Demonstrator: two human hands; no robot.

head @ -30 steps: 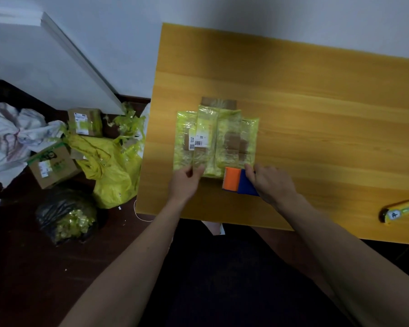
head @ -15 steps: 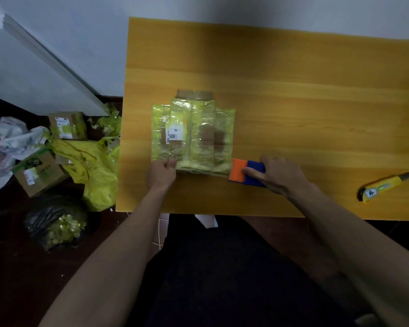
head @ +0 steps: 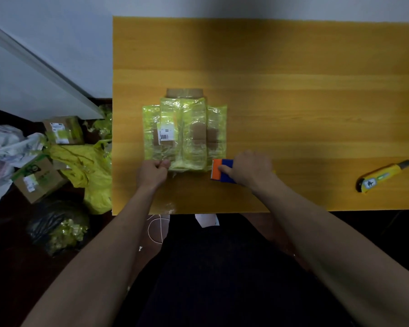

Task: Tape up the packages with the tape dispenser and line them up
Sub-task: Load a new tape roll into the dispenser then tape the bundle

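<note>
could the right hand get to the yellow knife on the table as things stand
Probably yes, but not at once. The knife lies alone on the table to the right, with nothing between it and the right hand. That hand is gripping the tape dispenser, so it would have to let go first.

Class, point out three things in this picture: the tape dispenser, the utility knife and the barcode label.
tape dispenser point(head: 216, 169), head view, orange end
utility knife point(head: 383, 175), head view, yellow body
barcode label point(head: 165, 133), head view, white face
</note>
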